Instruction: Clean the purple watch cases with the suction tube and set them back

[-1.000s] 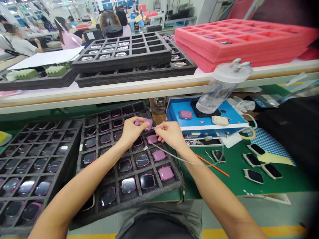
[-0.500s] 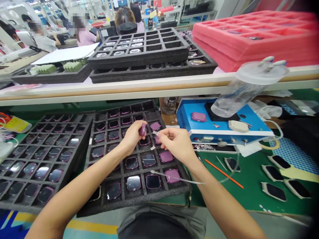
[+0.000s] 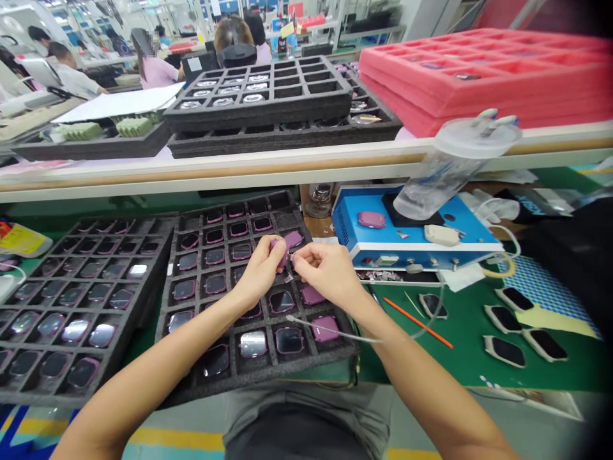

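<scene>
My left hand (image 3: 261, 271) is closed round a small purple watch case (image 3: 282, 252), held above the middle black foam tray (image 3: 191, 383). My right hand (image 3: 325, 271) pinches a small thin piece, too small to name, right at the case's edge. A thin clear tube (image 3: 335, 332) runs from under my right wrist across the tray's near right corner. The tray's cells hold several purple-rimmed watch bodies, some screen up, some back up such as one purple back (image 3: 325, 326).
A second black tray (image 3: 71, 300) of watch parts lies to the left. A blue box (image 3: 407, 246) with a purple case and a clear tilted jar (image 3: 445, 169) stands to the right. Loose screens (image 3: 507, 350) and an orange stick (image 3: 416, 322) lie on the green mat. A shelf carries black and red trays.
Both hands stayed together over the tray, with the case turned in my left fingers and my right pinch moved closer to it. The view shifted slightly.
</scene>
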{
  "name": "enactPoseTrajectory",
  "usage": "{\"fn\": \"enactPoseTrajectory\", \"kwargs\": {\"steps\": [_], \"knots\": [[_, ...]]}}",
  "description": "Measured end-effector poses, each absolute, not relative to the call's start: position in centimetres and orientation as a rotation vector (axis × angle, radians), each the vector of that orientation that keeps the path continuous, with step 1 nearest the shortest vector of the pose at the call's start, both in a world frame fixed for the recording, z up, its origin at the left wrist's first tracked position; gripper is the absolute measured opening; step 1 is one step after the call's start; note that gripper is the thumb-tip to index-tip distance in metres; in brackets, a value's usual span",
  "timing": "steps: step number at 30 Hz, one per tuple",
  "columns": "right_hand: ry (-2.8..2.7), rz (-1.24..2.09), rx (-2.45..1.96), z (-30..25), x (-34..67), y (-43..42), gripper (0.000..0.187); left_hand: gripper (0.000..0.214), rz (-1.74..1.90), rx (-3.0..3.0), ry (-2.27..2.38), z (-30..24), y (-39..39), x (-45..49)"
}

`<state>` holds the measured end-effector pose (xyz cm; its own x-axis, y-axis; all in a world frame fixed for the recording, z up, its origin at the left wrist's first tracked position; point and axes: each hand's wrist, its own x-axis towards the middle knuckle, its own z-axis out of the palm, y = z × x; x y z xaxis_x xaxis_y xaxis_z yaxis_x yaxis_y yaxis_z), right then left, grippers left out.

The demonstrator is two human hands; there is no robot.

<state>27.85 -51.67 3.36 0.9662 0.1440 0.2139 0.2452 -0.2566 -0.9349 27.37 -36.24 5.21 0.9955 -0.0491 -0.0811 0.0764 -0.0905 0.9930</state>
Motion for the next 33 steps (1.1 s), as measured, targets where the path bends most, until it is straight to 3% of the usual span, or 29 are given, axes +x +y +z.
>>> {"fn": "enactPoseTrajectory", "kwargs": {"steps": [7,16,21,23,27,33], "knots": [[-0.344,0.229,-1.557,3.0,28.4,-53.1,0.033,0.025,-0.072,1.735,-0.052,5.4,-37.0,26.9],[-0.205,0.320,-1.449,3.0,28.4,-52.0,0.051,0.017,0.059,1.803,0.005,4.6,-38.2,25.7],[-0.180,0.301,-1.365,2.7,27.7,-53.4,0.062,0.024,-0.102,1.676,-0.017,5.3,-38.6,25.8],[-0.053,0.322,-1.216,1.8,25.9,-55.0,0.060,0.031,-0.208,1.519,-0.002,5.8,-38.5,25.9],[0.306,0.276,-0.787,-1.9,18.2,-58.7,0.032,0.037,-0.319,1.319,0.051,5.9,-37.7,26.2],[0.554,0.250,-0.579,-7.8,4.1,-64.3,0.029,0.023,-0.239,1.302,0.038,4.4,-36.9,27.2]]}}
